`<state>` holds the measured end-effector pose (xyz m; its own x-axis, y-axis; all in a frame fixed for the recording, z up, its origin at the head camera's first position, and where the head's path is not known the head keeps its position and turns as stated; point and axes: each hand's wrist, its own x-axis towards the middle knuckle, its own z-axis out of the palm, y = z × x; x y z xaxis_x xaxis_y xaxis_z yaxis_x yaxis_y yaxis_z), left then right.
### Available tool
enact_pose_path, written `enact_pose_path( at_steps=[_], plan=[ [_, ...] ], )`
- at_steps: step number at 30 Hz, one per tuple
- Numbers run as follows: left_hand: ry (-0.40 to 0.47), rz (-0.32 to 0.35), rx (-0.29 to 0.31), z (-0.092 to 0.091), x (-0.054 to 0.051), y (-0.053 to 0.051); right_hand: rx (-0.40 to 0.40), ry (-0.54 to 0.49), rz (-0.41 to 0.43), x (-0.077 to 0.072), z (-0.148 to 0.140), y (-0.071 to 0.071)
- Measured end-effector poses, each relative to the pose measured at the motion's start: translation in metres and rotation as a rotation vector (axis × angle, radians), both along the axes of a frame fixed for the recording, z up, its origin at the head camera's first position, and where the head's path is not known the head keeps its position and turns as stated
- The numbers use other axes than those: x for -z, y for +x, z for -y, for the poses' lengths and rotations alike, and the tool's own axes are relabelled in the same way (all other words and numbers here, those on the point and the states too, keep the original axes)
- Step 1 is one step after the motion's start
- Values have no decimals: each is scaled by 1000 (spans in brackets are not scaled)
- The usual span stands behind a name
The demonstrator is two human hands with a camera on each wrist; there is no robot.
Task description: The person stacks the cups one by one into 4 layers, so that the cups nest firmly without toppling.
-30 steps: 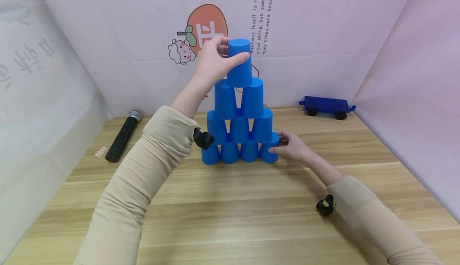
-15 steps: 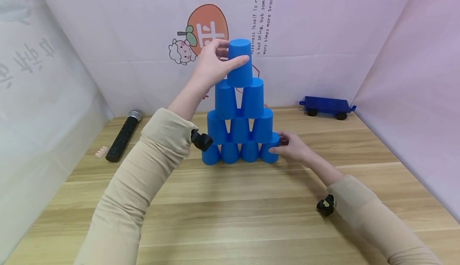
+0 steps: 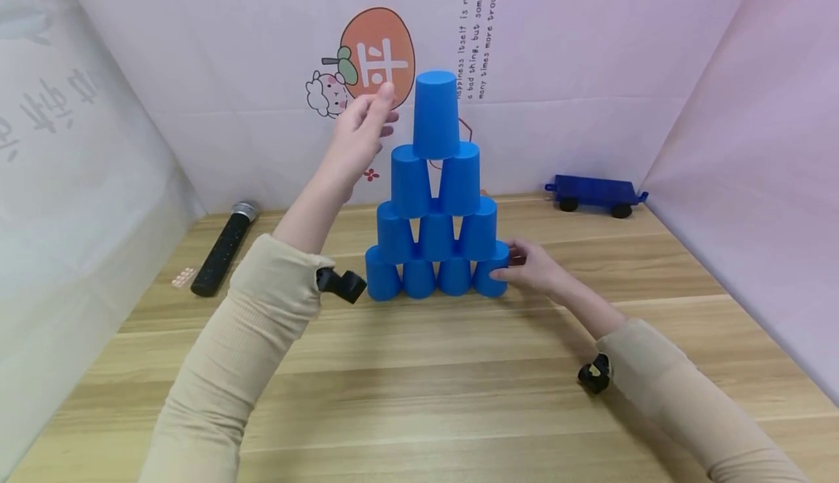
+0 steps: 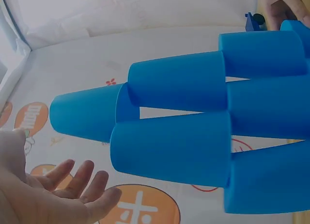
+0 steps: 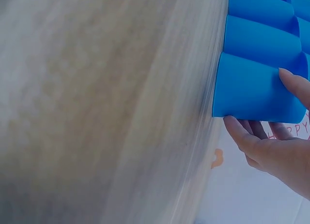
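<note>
Blue cups stand upside down in a pyramid, with a single top cup resting across two below it. Left of that top cup, my left hand is apart from it, fingers spread and holding nothing. In the left wrist view the left hand shows its palm, with a gap to the cups. My right hand holds the bottom row's right-end cup. The right wrist view shows the thumb of the right hand on one side of this cup and its fingers along another.
A black microphone lies on the wooden table at the left, beside a small pink studded piece. Towards the back right stands a blue toy wagon. White printed cloth hangs behind and along both sides.
My left hand has let go of the top cup and moved left and slightly down, its fingers spreading. The cup stays on the pyramid. The right hand has not moved.
</note>
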<state>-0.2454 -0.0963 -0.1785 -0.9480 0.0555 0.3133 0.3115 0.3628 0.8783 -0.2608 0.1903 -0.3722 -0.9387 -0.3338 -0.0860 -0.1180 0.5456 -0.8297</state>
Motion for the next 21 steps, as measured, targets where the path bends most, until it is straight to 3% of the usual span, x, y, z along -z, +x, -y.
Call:
enact_pose_path(
  at_steps=[3, 6, 12, 21],
  plan=[
    [66, 7, 4, 12, 13, 7, -1, -2, -4, 0, 1, 0],
    [106, 12, 9, 26, 32, 12, -7, -9, -8, 0, 0, 0],
    [150, 119, 6, 51, 83, 17, -20, -21, -11, 1, -5, 0],
    [193, 279, -6, 68, 155, 26, -21, -47, -26, 1, -9, 4]
  ],
)
